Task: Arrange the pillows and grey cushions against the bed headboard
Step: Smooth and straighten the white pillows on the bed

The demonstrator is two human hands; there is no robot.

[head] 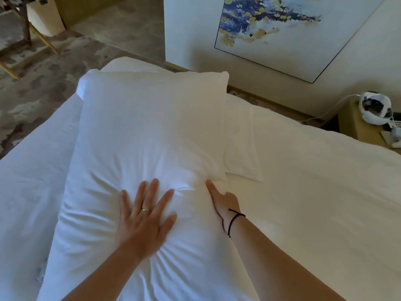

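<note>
step: we pat the pillow [149,135] flat | left hand [144,220] spread open on top | right hand [223,205] grip pinches its side edge | pillow lies on bed [314,192], under both hands | tip: press evenly, hold the edge firm

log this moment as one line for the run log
left hand flat, pressing top pillow | right hand gripping its right edge | second pillow flat beneath | grey cushions not in view

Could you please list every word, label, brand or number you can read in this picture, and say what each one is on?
None can be read.
Items on the nightstand beside the white headset: there may be print, but too small and blurred to read.
Painting: no visible signature or text.
Pillow and bed sheet: plain white, no labels.
</note>
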